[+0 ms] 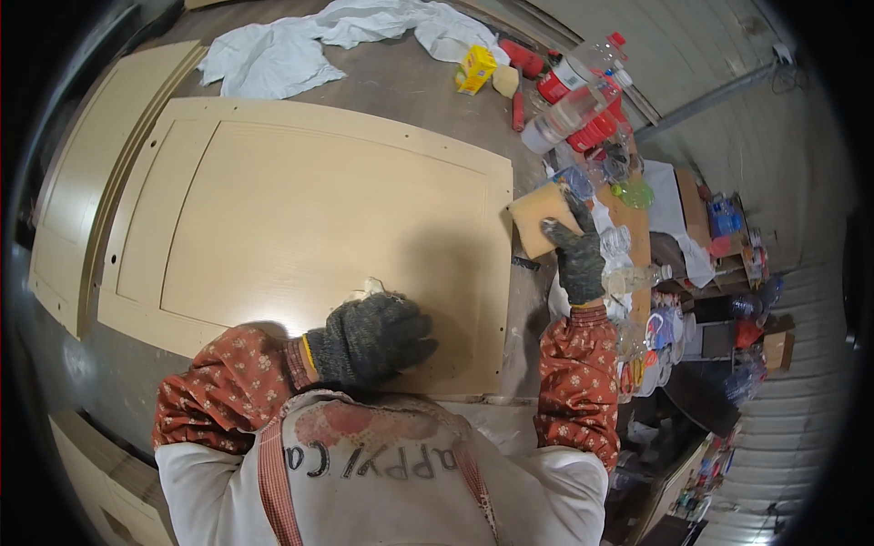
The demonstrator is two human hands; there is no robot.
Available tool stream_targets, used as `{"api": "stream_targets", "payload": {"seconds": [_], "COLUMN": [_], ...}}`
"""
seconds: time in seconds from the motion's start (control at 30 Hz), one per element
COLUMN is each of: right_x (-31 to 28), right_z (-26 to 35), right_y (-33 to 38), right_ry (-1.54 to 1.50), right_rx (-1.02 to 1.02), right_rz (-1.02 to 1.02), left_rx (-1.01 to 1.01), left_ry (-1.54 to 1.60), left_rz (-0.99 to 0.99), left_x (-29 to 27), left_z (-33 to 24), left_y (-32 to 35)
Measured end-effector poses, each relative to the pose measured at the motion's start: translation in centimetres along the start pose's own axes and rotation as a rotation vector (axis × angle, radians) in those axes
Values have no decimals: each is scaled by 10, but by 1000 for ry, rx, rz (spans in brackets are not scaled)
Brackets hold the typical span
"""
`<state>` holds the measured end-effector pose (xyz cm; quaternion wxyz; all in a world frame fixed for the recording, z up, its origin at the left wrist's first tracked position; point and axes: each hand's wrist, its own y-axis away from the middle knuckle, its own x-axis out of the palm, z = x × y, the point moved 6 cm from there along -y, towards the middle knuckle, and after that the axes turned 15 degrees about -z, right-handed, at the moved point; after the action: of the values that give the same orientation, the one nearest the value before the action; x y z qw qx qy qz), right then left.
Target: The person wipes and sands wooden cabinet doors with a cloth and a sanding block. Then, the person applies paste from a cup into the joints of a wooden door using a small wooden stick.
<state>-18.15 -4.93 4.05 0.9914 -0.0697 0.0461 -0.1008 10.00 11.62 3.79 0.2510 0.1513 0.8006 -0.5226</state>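
Observation:
A cream door panel [328, 218] with a recessed centre lies flat in front of me. My left hand [369, 341], in a dark grey knit glove, rests on its near edge. The fingers are curled, and a crumpled white rag [369, 288] pokes out beyond the hand, mostly hidden under it. My right hand [579, 259], gloved alike, is just off the panel's right end. Its thumb and fingers grip a square tan sponge pad [539, 218], held tilted with its broad face showing.
A second cream panel [100, 173] lies along the left. White cloth [273, 59] is bunched at the far edge, near a yellow box [475, 70]. Plastic bottles [578, 114] crowd the far right. Cluttered shelves [719, 246] stand beyond the table on the right.

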Motion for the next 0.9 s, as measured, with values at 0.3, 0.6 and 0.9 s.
{"api": "stream_targets", "payload": {"seconds": [0.3, 0.6, 0.9], "right_x": [87, 63, 65], "right_z": [18, 33, 38], "right_y": [-42, 75, 99], "right_ry": [801, 1140, 1114], "right_rx": [-650, -396, -644], "right_rz": [281, 768, 791], "left_rx": [14, 0, 9], "left_ry": [-52, -73, -77], "left_rz": [-28, 9, 4], "left_x": [-4, -3, -3], "left_z": [0, -3, -6], "left_y": [6, 6, 5]}}
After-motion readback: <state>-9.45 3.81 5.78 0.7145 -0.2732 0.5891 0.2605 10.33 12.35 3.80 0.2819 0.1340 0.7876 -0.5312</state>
